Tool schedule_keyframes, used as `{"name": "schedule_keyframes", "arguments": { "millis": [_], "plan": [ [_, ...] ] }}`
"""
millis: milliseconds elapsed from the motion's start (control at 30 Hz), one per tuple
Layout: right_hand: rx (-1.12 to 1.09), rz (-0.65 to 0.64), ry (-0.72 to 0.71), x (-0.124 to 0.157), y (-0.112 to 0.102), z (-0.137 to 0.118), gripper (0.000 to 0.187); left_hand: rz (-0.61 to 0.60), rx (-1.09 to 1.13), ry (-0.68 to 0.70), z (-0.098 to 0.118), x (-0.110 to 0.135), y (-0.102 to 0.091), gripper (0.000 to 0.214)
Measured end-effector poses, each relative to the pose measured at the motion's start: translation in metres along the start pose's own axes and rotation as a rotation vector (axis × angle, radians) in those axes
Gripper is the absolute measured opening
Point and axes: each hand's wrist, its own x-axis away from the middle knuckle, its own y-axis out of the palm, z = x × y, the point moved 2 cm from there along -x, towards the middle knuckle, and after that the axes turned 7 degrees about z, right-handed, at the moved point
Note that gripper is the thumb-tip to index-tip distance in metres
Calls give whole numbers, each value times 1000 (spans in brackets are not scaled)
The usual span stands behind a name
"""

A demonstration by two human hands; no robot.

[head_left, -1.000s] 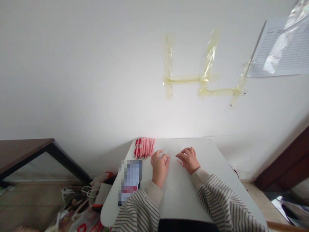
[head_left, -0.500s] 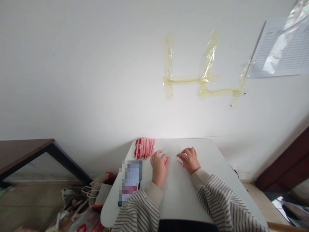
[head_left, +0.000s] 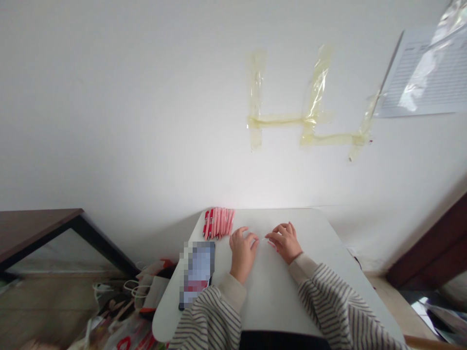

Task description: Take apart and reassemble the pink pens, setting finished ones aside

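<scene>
Both of my hands rest on a small white table (head_left: 314, 291), in striped sleeves. My left hand (head_left: 242, 250) has its fingers curled into a pinch near the table's middle. My right hand (head_left: 285, 241) faces it, also pinching. Between the two sets of fingertips runs a thin clear or white piece (head_left: 262, 238), too small to name. A bit of pink (head_left: 272, 245) shows under my right hand. A row of several pink and red pens (head_left: 218, 223) lies at the far left of the table, just beyond my left hand.
A phone (head_left: 197, 273) lies on the table's left edge. Bags and clutter (head_left: 138, 296) sit on the floor to the left, below a dark wooden desk (head_left: 40, 233). The white wall behind carries strips of yellowed tape (head_left: 310, 121) and a printed sheet (head_left: 426, 78).
My hands have moved slightly closer together around the thin piece; my left fingers have shifted a little to the right. Otherwise nothing has moved.
</scene>
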Motion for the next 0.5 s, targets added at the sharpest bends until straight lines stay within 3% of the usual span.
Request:
{"name": "schedule_keyframes", "arguments": {
  "millis": [333, 500],
  "plan": [
    [-73, -11, 14, 2, 5, 5, 26, -22, 17, 38, 0, 1, 4, 6],
    [-46, -24, 50, 1, 2, 5, 12, -25, 4, 26, 0, 1, 3, 7]
  ]
}}
